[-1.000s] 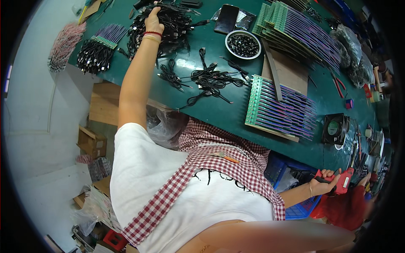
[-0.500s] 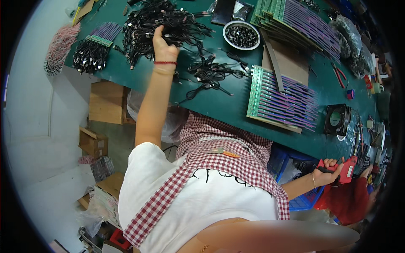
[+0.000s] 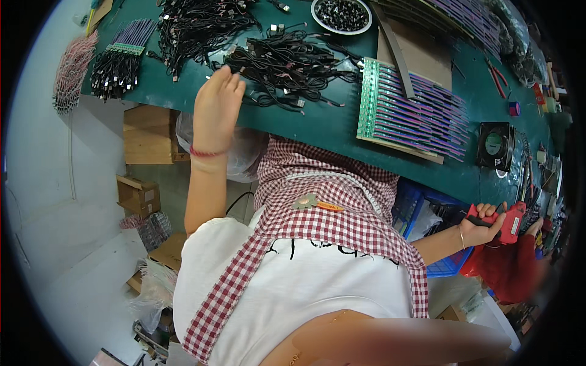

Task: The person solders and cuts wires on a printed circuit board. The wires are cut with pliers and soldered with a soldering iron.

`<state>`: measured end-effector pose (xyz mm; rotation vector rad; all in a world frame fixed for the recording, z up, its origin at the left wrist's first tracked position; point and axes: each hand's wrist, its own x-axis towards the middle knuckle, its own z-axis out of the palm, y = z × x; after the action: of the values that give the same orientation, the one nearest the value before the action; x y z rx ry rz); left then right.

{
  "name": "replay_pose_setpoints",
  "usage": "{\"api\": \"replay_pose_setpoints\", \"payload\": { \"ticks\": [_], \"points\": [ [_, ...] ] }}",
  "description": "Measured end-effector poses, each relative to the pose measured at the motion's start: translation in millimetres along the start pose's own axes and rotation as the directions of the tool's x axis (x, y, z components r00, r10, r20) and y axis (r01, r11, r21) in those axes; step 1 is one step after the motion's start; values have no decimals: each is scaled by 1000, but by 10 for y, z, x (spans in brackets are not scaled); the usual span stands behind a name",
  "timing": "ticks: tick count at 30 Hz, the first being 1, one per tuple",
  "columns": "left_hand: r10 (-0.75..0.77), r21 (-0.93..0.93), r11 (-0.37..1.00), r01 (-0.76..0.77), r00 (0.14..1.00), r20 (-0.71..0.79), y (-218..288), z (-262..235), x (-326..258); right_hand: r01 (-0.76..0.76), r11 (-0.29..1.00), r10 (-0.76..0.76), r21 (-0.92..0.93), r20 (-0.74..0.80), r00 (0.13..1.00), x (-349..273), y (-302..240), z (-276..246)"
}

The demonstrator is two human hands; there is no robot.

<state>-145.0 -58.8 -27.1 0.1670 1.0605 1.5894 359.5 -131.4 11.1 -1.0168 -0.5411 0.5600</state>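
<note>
While the left hand (image 3: 217,107) hovers at the table edge (image 3: 293,125), the right hand (image 3: 482,222) grips a red tool (image 3: 510,221).

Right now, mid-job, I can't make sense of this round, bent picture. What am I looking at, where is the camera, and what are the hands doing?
There is no machine here: a person works with two bare hands. The single picture comes from a wide fisheye camera worn on that person's head, looking down, so straight edges bend near the rim. The white shirt and red-checked apron belong to the wearer.

The left hand, with a red band at the wrist, is open over the near edge of the dark green work table, beside a loose pile of black cables with small metal plugs. It grips nothing that I can see.

The right hand is low on the right, closed around a red pistol-shaped hand tool.

Also on the table: a green rack of purple wires, a round bowl of small black parts, and a small black square fan.
</note>
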Motion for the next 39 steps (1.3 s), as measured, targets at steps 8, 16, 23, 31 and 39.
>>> {"api": "replay_pose_setpoints", "payload": {
  "ticks": [8,16,23,31,39],
  "points": [
    [19,448,-548,-707,525,851,-455,140,-94,-37,999,37,14,33,999,-1,37,98],
    [191,454,-433,-778,413,890,-459,170,537,-60,998,60,-2,63,996,-120,-23,180],
    [243,623,43,-781,613,751,-547,604,14,-124,992,119,27,131,984,-168,-21,184],
    [-199,590,694,-413,678,708,-994,1103,-448,-426,892,445,-152,460,768,-700,422,1399],
    [-218,591,697,-406,665,714,-1113,1222,-586,-357,864,501,-356,533,682,-856,462,1513]
  ]
}}
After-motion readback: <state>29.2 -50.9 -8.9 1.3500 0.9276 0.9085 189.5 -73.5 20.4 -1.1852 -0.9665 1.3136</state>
